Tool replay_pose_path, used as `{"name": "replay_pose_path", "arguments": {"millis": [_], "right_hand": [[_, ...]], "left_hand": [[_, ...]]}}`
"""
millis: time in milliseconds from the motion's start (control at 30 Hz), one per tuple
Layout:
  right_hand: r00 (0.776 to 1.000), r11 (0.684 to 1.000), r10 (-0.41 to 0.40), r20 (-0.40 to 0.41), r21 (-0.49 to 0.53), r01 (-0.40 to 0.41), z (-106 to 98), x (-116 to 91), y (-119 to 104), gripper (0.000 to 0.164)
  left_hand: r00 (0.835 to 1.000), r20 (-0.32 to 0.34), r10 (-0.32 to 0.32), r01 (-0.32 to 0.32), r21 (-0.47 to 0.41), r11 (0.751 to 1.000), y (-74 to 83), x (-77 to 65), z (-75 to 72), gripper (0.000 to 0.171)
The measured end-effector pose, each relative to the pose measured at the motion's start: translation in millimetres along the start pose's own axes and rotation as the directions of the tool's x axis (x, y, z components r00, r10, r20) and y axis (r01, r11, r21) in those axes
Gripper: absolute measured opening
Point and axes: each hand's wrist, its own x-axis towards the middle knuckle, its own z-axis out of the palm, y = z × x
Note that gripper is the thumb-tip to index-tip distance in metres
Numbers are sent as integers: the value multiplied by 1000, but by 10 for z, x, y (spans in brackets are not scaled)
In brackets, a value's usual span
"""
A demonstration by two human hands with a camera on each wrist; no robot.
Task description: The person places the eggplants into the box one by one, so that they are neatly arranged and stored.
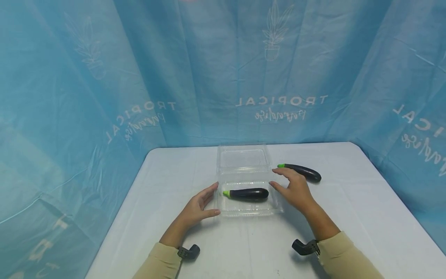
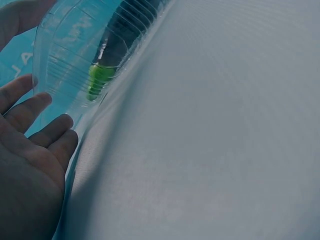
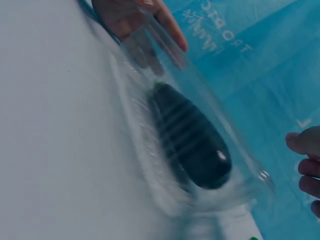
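Observation:
A clear plastic clamshell container (image 1: 251,212) lies on the table with its lid (image 1: 244,158) folded back. Inside its base is a dark eggplant (image 1: 249,193), green stem end to the left. My left hand (image 1: 198,207) is at the container's left side, fingers extended and fingertips at its edge. In the left wrist view those fingers (image 2: 30,107) lie beside the clear wall. The right hand (image 1: 295,190) hovers by the container's right edge, thumb and fingers spread, with nothing between them. Behind it, a second eggplant (image 1: 304,172) rests on the table, partly covered by the hand.
The table (image 1: 251,248) has a white cloth. Blue printed curtains (image 1: 216,77) hang at the back and both sides. A dark wrist camera (image 1: 189,252) is strapped to the left wrist, another camera (image 1: 304,247) to the right.

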Motion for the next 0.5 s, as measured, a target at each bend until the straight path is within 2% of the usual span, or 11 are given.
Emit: {"name": "replay_pose_path", "arguments": {"millis": [233,500], "right_hand": [[996,999,36,-79,-34,-39,-258,9,171,45],[983,991,115,-146,-49,-123,-501,-75,404,51]], "left_hand": [[1000,7,17,-17,6,1000,7,1,3,95],[1000,8,13,-13,5,1000,8,4,7,94]]}}
